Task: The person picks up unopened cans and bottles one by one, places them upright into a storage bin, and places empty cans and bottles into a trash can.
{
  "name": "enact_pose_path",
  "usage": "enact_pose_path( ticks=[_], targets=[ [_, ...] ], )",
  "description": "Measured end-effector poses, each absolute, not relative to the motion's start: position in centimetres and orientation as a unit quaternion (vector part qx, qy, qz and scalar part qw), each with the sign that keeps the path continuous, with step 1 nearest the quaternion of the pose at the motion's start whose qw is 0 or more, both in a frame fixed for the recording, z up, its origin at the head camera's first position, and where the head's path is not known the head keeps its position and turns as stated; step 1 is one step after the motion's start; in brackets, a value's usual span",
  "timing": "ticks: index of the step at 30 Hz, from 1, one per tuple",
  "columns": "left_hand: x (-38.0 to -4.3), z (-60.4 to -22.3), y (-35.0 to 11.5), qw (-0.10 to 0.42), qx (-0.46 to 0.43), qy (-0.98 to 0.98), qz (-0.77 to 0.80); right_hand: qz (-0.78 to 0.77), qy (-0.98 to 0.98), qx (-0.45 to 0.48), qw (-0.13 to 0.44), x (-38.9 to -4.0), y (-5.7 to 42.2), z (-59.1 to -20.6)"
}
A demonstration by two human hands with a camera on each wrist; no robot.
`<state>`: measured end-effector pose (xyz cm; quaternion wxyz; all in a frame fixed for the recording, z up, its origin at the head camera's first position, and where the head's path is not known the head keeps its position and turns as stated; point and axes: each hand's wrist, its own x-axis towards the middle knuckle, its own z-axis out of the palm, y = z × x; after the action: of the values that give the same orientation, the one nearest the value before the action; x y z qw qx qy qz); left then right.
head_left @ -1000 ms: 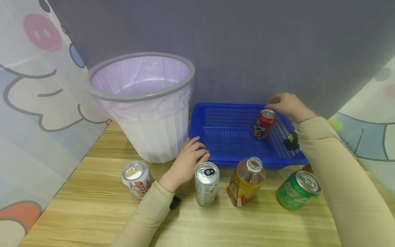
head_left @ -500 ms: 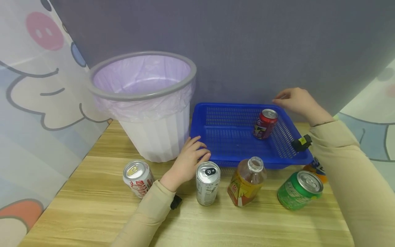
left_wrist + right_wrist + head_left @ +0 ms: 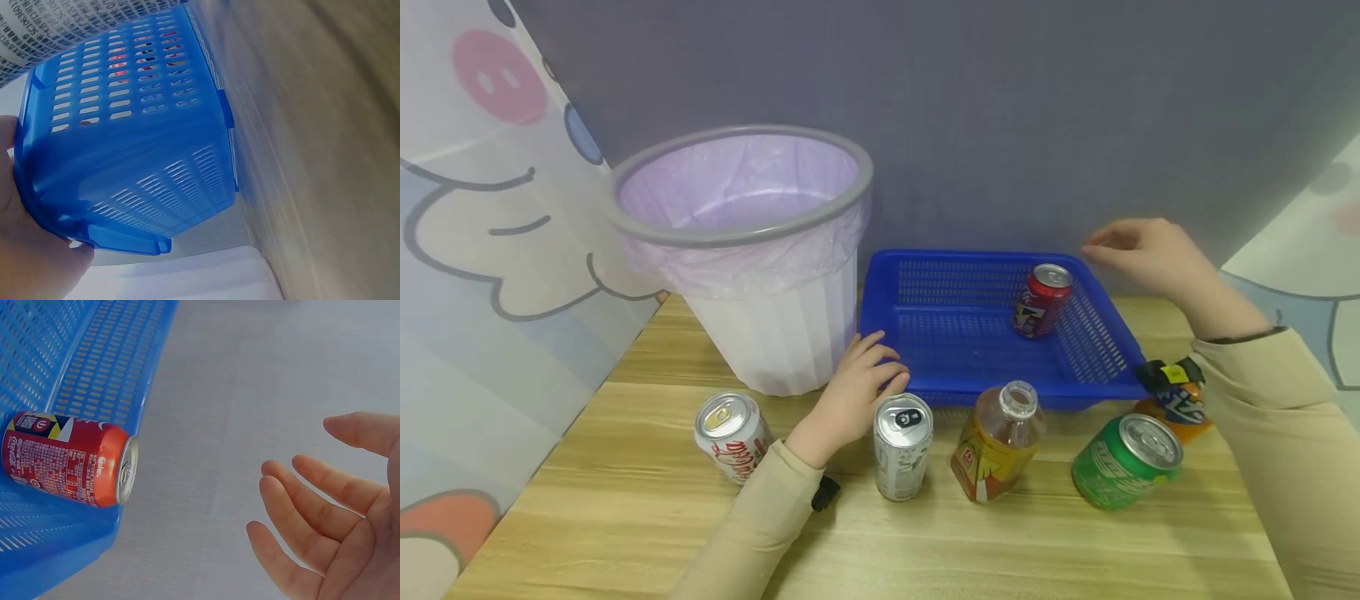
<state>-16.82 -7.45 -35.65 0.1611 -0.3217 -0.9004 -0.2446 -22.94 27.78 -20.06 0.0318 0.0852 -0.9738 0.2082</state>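
Observation:
My left hand [image 3: 853, 400] holds the front left corner of the blue plastic basket [image 3: 958, 392], fingers over its rim; the left wrist view shows the hand at the corner of the basket [image 3: 125, 156] from below. A red soda can [image 3: 1042, 302] stands in the basket's right part. Beyond the basket's back right corner, my right hand [image 3: 1150, 254] is raised in the air, holding nothing. Its fingers are loosely bent and apart from the red can [image 3: 69, 459] in the right wrist view.
A white trash bin [image 3: 775, 333] with a purple liner stands left of the basket. In front are a Coca-Cola can [image 3: 733, 437], a silver can [image 3: 902, 454], a plastic bottle [image 3: 996, 450] and a green can [image 3: 1120, 467]. An orange bottle [image 3: 1183, 412] is partly hidden by the right sleeve.
My right hand has moved right, away from the red can, which stays standing in the basket. More of the orange bottle shows beside the sleeve. My left hand keeps its place.

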Motion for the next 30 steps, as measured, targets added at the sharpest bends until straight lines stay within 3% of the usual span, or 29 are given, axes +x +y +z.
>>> enact_pose_path(
  ticks=[20,30],
  targets=[
    [-16.9,-35.8,-7.4,0.167,-0.322,-0.901,-0.237,0.239,-0.969,0.053,-0.011,-18.7,32.6,-22.9],
    [-16.9,-35.8,-7.5,0.169,-0.323,-0.900,-0.238,0.278,-0.958,0.060,0.018,-17.8,35.2,-25.3]
  ],
)
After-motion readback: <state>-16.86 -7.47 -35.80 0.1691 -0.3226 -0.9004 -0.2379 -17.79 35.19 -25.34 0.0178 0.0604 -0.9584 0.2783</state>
